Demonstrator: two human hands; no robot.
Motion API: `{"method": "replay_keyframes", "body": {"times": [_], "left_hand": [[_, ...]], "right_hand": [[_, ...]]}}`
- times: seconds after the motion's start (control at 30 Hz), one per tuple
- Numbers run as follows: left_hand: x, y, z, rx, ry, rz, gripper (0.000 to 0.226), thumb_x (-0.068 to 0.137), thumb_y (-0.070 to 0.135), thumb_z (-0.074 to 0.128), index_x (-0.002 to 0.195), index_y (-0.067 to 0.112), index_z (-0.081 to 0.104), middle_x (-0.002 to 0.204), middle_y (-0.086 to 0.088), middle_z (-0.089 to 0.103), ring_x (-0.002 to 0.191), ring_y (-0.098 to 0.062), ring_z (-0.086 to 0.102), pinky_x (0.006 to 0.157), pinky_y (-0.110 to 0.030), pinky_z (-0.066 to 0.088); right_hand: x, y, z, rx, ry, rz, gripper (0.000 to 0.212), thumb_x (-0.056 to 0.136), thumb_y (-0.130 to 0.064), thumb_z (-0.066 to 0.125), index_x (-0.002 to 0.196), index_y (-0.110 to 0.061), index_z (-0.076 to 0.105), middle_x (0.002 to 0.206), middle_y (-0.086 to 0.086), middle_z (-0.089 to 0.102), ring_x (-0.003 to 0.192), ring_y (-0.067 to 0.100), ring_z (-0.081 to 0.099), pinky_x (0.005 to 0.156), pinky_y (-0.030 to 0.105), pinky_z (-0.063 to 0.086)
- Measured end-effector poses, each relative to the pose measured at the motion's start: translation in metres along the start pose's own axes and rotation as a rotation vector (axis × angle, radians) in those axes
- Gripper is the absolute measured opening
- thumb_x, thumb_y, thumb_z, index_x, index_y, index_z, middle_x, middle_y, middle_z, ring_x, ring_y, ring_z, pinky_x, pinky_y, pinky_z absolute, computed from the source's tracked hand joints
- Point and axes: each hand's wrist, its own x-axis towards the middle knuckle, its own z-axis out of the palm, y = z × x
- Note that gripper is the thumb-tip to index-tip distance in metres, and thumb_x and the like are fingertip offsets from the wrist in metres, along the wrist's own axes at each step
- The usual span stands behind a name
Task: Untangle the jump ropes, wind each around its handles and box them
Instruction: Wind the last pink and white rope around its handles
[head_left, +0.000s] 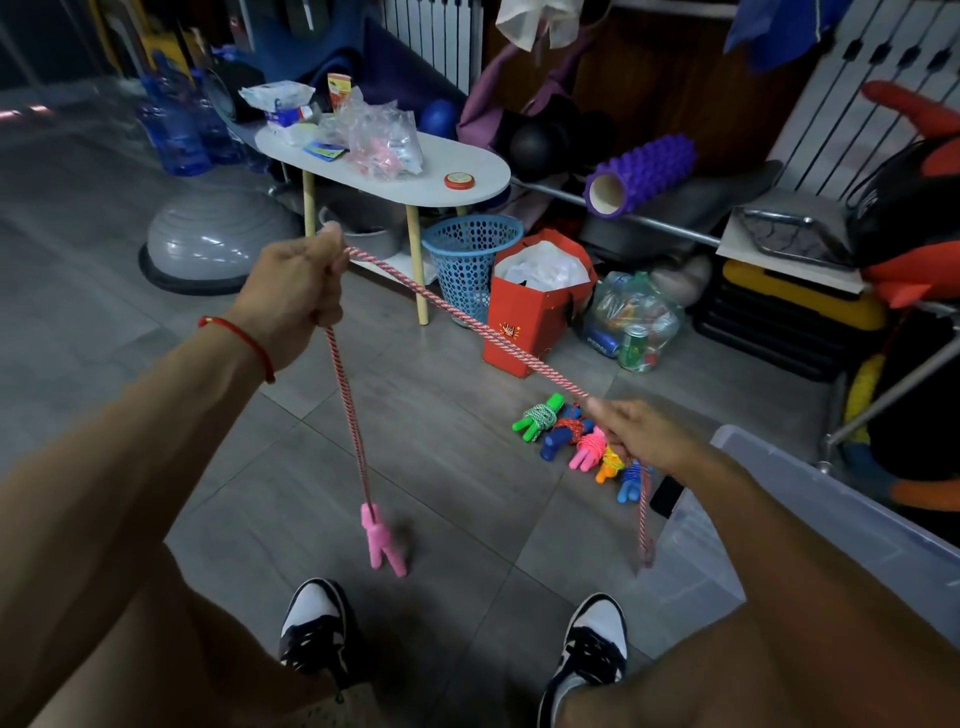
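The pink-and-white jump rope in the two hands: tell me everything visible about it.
The pink-and-white jump rope is a twisted, candy-striped cord, doubled so two strands run side by side. It stretches taut on a slant from the raised left hand down to the lower right hand, both gripping it in curled fingers. Below the left hand it hangs straight to the pink handles, which look soft and dangle above the tiled floor. Below the right hand a looped end hangs down beside the clear plastic box.

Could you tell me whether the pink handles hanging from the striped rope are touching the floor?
Cannot tell. In the head view the pink plastic handles hang from the red-and-white striped rope, motion-blurred over the grey tiled floor.
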Motion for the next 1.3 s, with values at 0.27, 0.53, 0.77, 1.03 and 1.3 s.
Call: {"method": "replay_keyframes", "body": {"times": [0.27,0.53,0.77,1.03,1.3], "left_hand": [[0.007,-0.013,0.018,0.012,0.080,-0.136,0.042,0.105,0.038,0.041,0.068,0.021,0.044,0.050,0.008,0.025,0.044,-0.011,0.019,0.045,-0.025,0.023],[-0.034,-0.081,0.076,0.282,0.129,-0.283,0.044,0.107,0.039,0.041,0.074,0.014,0.056,0.062,-0.006,0.065,0.046,-0.017,0.033,0.041,-0.020,0.025],[-0.072,-0.127,0.126,0.408,-0.163,-0.135,0.054,0.105,0.047,0.038,0.090,0.004,0.067,0.080,-0.002,0.074,0.049,-0.004,0.053,0.053,-0.028,0.043],[-0.070,-0.113,0.121,0.304,-0.308,-0.138,0.048,0.104,0.049,0.040,0.071,0.015,0.050,0.059,-0.006,0.052,0.038,-0.008,0.030,0.040,-0.019,0.024],[-0.069,-0.110,0.118,0.494,-0.405,-0.042,0.035,0.096,0.039,0.064,0.078,0.010,0.056,0.060,0.007,0.047,0.055,-0.008,0.042,0.053,-0.023,0.037]], "right_hand": [[-0.005,0.072,0.022,-0.435,0.100,0.060,0.033,0.107,-0.026,0.043,0.077,-0.035,0.050,0.078,-0.012,0.056,0.076,0.013,0.057,0.067,0.012,0.042],[-0.007,0.007,0.047,-0.495,-0.051,-0.114,0.028,0.107,-0.040,0.036,0.095,-0.023,0.056,0.102,0.008,0.066,0.098,0.028,0.061,0.095,0.041,0.045],[-0.012,-0.052,0.060,-0.505,-0.169,-0.301,0.039,0.107,-0.039,0.038,0.069,-0.032,0.043,0.070,-0.012,0.047,0.068,0.005,0.047,0.066,0.031,0.035],[-0.009,-0.040,0.054,-0.357,-0.200,-0.286,0.041,0.105,-0.048,0.040,0.071,-0.029,0.053,0.066,-0.011,0.053,0.062,0.004,0.051,0.070,0.040,0.046],[-0.007,-0.022,0.060,-0.231,-0.212,-0.290,0.044,0.099,-0.056,0.044,0.067,-0.027,0.054,0.061,-0.008,0.052,0.059,0.009,0.050,0.067,0.046,0.048]]}}
